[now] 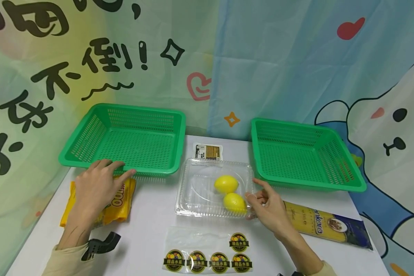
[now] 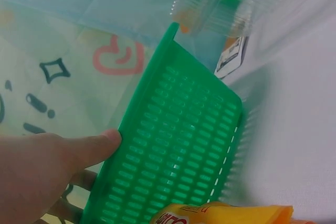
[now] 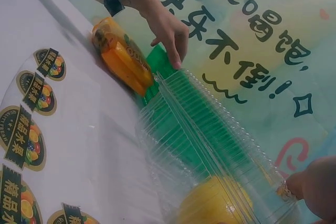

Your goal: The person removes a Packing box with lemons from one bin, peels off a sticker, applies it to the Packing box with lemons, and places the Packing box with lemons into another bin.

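My left hand [image 1: 98,189] is at the front rim of the left green basket [image 1: 158,168]. In the left wrist view its thumb lies against the rim, with the other fingers on the rim's far side. A clear plastic clamshell box [image 1: 197,193] sits mid-table, holding two yellow lemons, one lemon [image 1: 226,184] behind the other lemon [image 1: 234,202]. My right hand [image 1: 270,209] grips the box's right edge between thumb and fingers. The right wrist view shows the box's ridged side [image 3: 205,129] close up, with a fingertip at its corner.
Under my left forearm lies a yellow snack packet [image 1: 124,203]. Another green basket [image 1: 310,183] stands back right, a pasta packet [image 1: 317,224] in front of it. A small brown-and-white packet [image 1: 208,151] lies behind the box. Round fruit stickers [image 1: 219,262] on a clear sheet lie in front.
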The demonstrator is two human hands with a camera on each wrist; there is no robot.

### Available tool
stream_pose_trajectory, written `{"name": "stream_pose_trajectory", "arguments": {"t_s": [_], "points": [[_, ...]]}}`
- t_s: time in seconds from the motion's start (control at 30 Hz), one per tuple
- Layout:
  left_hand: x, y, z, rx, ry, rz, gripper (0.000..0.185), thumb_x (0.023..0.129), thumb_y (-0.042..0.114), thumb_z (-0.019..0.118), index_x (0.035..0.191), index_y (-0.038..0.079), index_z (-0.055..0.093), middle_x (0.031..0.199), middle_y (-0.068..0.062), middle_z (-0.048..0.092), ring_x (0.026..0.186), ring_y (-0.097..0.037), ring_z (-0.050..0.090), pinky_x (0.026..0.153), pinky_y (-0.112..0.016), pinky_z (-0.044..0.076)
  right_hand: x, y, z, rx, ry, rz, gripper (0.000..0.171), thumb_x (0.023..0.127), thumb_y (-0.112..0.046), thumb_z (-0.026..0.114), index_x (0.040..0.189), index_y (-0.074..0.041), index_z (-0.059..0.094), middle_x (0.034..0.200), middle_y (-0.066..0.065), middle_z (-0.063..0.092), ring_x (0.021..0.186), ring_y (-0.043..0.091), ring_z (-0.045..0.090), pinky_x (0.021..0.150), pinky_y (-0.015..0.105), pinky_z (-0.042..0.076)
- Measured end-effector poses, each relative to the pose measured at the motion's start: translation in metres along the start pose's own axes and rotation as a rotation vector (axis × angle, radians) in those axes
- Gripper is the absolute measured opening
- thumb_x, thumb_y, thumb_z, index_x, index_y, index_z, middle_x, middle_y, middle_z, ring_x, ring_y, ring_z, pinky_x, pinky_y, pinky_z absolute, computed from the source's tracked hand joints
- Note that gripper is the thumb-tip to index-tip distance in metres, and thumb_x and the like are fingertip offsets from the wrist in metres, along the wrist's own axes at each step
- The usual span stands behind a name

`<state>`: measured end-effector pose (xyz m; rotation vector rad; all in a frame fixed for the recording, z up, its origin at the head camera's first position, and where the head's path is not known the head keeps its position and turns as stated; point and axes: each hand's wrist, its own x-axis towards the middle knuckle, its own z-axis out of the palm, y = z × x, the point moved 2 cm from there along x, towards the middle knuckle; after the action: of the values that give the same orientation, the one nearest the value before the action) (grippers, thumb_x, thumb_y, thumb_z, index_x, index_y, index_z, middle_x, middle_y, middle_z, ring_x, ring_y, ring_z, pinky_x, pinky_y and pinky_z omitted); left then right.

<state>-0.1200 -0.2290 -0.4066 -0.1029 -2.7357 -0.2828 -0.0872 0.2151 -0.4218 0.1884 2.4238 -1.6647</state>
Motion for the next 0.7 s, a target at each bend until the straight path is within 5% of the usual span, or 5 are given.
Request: {"name": "stream_pose_trajectory", "arguments": {"t_s": [0.5, 0.7], "points": [[0.0, 0.0, 0.001, -0.001, 0.048, 0.032, 0.05, 0.084, 0.049, 0.084, 0.111, 0.007, 0.08, 0.106, -0.023, 0.076, 0.094, -0.047, 0.071, 0.038, -0.034, 0.035, 0.005, 0.011, 0.005, -0.05, -0.003, 0.003, 0.063, 0.104, -0.019, 0.066, 0.159, -0.008, 0.036, 0.101, 0.015, 0.058, 0.073, 0.017, 0.062, 0.064, 0.034, 0.064], [0.0, 0.0, 0.001, -0.002, 0.033, 0.025, 0.051, 0.085, 0.05, 0.083, 0.112, 0.007, 0.08, 0.108, -0.023, 0.076, 0.095, -0.047, 0.071, 0.039, -0.036, 0.037, 0.008, 0.016, 0.007, -0.057, -0.002, 0.019, 0.063, 0.104, -0.019, 0.065, 0.159, -0.009, 0.036, 0.101, 0.015, 0.059, 0.073, 0.018, 0.063, 0.064, 0.034, 0.064]]}}
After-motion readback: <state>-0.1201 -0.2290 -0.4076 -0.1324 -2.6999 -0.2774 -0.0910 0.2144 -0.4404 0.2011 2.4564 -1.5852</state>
